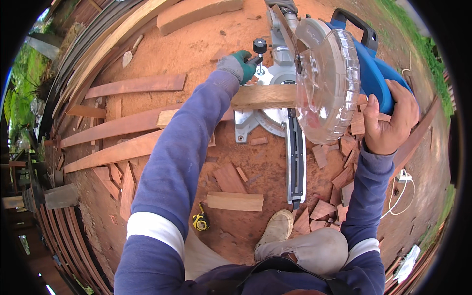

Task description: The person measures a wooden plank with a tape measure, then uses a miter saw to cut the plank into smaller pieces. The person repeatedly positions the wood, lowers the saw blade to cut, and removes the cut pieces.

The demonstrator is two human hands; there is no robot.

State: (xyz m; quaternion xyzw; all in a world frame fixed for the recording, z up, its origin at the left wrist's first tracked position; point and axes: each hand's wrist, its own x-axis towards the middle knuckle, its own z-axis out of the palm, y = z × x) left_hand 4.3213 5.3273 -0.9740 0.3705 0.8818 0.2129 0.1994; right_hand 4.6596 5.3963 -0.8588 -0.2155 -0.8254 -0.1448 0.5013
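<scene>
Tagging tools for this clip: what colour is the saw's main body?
The saw's main body is blue, seen best in the head view.

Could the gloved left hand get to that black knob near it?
Probably yes: the left hand is close beside the black knob, which stands upright, and nothing visible blocks the short gap between them.
</scene>
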